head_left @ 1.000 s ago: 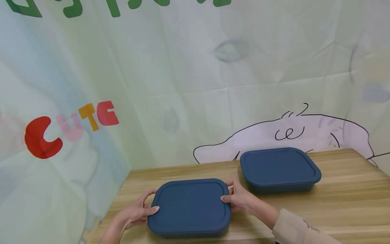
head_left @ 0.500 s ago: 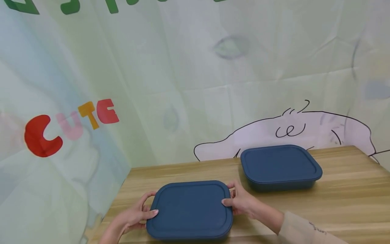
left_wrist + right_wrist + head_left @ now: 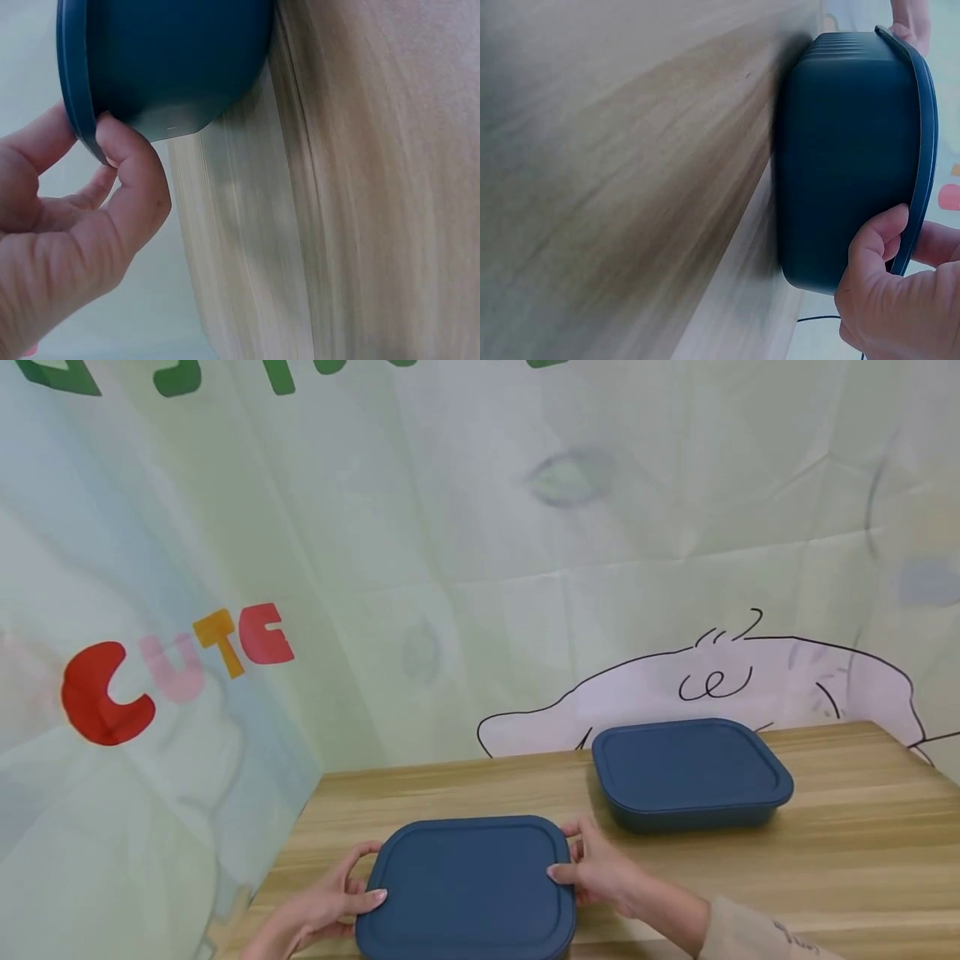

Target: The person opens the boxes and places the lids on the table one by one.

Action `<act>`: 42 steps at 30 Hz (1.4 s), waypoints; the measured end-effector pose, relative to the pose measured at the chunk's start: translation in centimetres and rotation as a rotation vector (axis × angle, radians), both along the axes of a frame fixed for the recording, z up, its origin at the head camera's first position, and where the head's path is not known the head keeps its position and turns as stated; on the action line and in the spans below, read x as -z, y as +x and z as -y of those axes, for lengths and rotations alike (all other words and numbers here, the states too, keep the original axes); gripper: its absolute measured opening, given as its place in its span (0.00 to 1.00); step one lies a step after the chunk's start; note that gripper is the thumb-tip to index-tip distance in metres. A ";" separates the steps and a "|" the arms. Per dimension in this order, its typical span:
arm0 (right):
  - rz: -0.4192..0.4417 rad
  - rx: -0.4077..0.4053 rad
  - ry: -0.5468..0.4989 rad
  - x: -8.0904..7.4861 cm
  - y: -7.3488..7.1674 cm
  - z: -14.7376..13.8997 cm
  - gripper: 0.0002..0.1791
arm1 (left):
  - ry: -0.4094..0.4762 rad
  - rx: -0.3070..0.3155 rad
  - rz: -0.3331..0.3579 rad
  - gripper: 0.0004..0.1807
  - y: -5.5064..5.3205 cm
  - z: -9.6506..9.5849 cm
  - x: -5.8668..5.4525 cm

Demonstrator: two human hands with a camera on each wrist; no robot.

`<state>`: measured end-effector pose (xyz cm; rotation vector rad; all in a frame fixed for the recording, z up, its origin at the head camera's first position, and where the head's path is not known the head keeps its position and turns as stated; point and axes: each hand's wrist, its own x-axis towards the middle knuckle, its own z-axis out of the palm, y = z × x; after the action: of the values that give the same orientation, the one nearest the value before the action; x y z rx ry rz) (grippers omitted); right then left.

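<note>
A dark blue rectangular lidded food container (image 3: 468, 889) lies at the front of the table, its near end cut off by the head view's lower edge. At its left end my left hand (image 3: 330, 897) pinches the lid's rim, thumb on top and fingers curled below. My right hand (image 3: 603, 870) grips the right end the same way. In the left wrist view the left hand (image 3: 82, 202) has a fingertip under the lid's overhanging edge. The right wrist view shows the right hand (image 3: 900, 285) with thumb and fingers on either side of the rim, and the container's side wall (image 3: 840, 150).
A second dark blue lidded container (image 3: 693, 772) sits further back on the right, near the table's rear edge. The wooden table (image 3: 847, 860) meets a printed cloth backdrop (image 3: 450, 568) with coloured letters, behind it and at the left.
Both hands and the container between them have come a little nearer to the person. The rear container keeps its place on the table; the view shifts slightly.
</note>
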<state>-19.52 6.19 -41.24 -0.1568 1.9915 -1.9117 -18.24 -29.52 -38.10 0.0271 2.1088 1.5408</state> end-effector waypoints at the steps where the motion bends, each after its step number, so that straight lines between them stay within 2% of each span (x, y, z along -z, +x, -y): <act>1: 0.002 -0.003 0.001 0.1 0.1 0.0 0.28 | 0.007 0.002 0.005 0.45 0.1 0.0 0.0; 7: 0.013 -0.015 -0.007 0.2 0.4 -0.1 0.29 | 0.037 0.017 0.020 0.45 0.4 0.1 -0.1; 11: 0.022 -0.023 -0.014 0.0 0.6 -0.1 0.29 | 0.024 0.019 0.020 0.45 0.7 0.2 0.0; 16: 0.031 -0.025 -0.010 -0.1 1.0 -0.2 0.28 | 0.020 0.054 0.025 0.46 1.1 0.4 -0.2; 24: 0.043 -0.047 -0.012 0.0 1.6 -0.4 0.28 | 0.144 0.125 0.071 0.44 1.2 0.8 -0.2; 34: 0.046 -0.050 0.011 -0.2 1.9 -0.6 0.29 | 0.207 0.176 0.087 0.42 1.3 1.1 -0.1; 42: 0.079 -0.053 0.004 -0.5 2.3 -0.6 0.30 | 0.112 0.192 0.037 0.41 1.4 1.2 -0.2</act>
<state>-17.27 6.80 -40.75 -0.1300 1.9207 -1.8516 -16.85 -30.70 -37.88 0.2323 1.9284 1.5295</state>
